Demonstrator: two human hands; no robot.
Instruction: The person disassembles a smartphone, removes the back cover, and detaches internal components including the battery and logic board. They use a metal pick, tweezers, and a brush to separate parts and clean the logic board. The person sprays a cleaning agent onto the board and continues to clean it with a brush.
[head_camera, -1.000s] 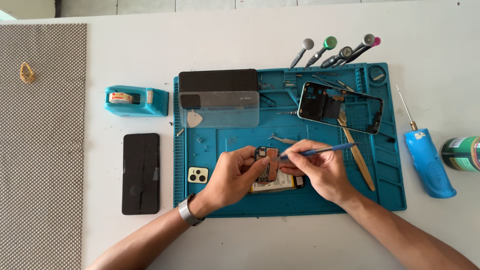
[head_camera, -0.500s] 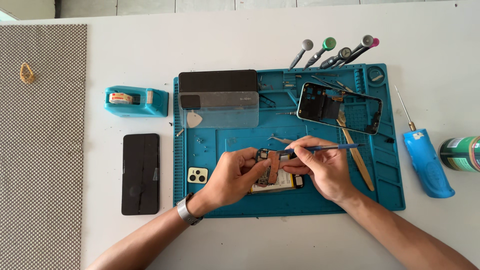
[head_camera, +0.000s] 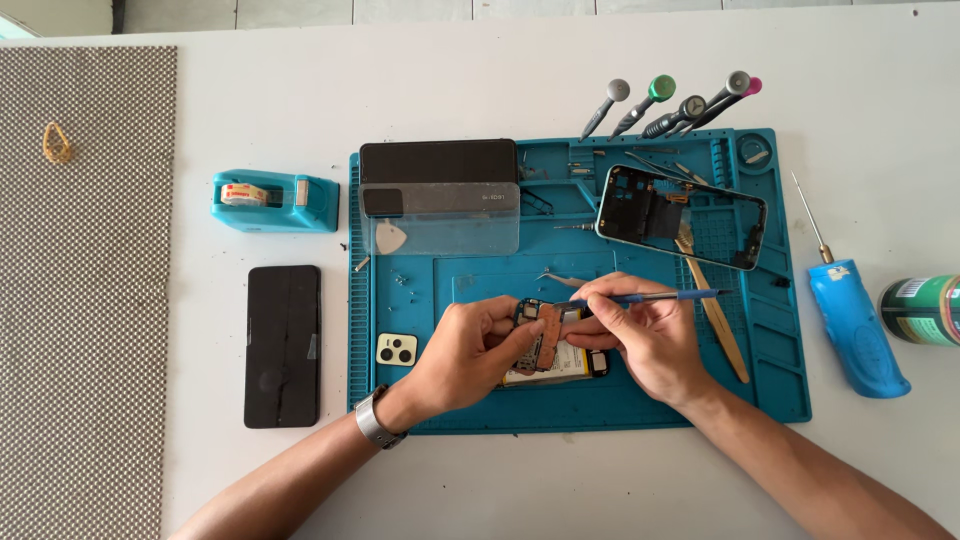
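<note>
Left hand (head_camera: 470, 350) pinches the phone's circuit board (head_camera: 545, 340) at the repair mat's (head_camera: 780, 400) six o'clock — right hand (head_camera: 640, 335) grips a blue screwdriver (head_camera: 650, 296) on it. A slipped tip risks gouging components — or flicking a loose screw away.

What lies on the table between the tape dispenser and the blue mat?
Nothing: in the head view the white table is bare between the tape dispenser and the mat's left edge.
</note>
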